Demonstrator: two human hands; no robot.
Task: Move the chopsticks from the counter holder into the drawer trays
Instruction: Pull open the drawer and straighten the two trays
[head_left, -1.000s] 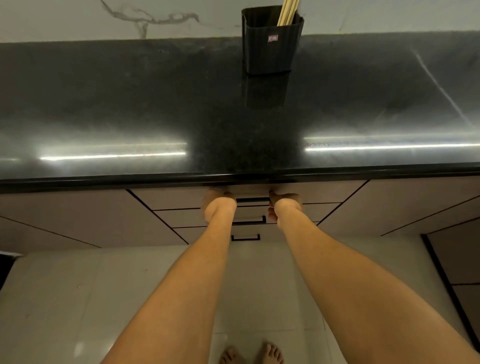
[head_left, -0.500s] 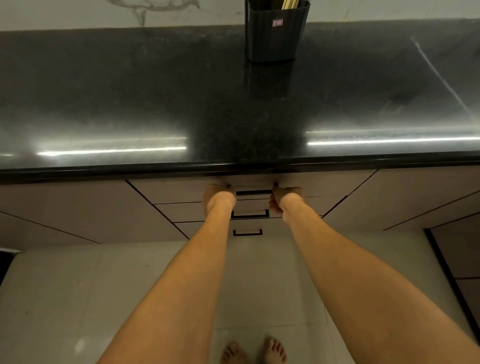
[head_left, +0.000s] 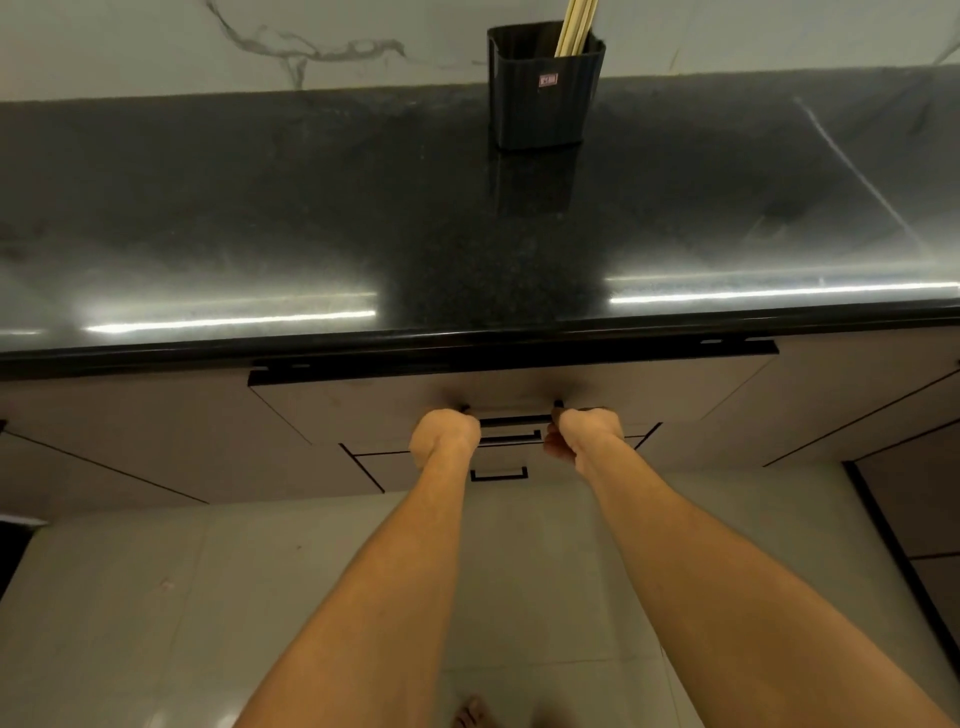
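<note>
Pale wooden chopsticks (head_left: 575, 26) stand in a black ribbed holder (head_left: 543, 93) at the back of the dark counter, against the wall. Below the counter edge the top drawer (head_left: 363, 400) is pulled out a little, its black top rail showing. My left hand (head_left: 445, 435) and my right hand (head_left: 586, 430) are both closed on the ends of the drawer's black bar handle (head_left: 511, 410). The inside of the drawer and its trays are hidden under the counter lip.
The glossy black counter (head_left: 311, 218) spans the view with a rounded front edge. Two lower drawers with black handles (head_left: 498, 473) sit beneath the top one. Cabinet doors flank them. Pale floor tiles and a bare foot (head_left: 470, 713) lie below.
The top drawer has started to slide out toward me, with both hands still on its handle. The camera tilted up, so the chopsticks show again.
</note>
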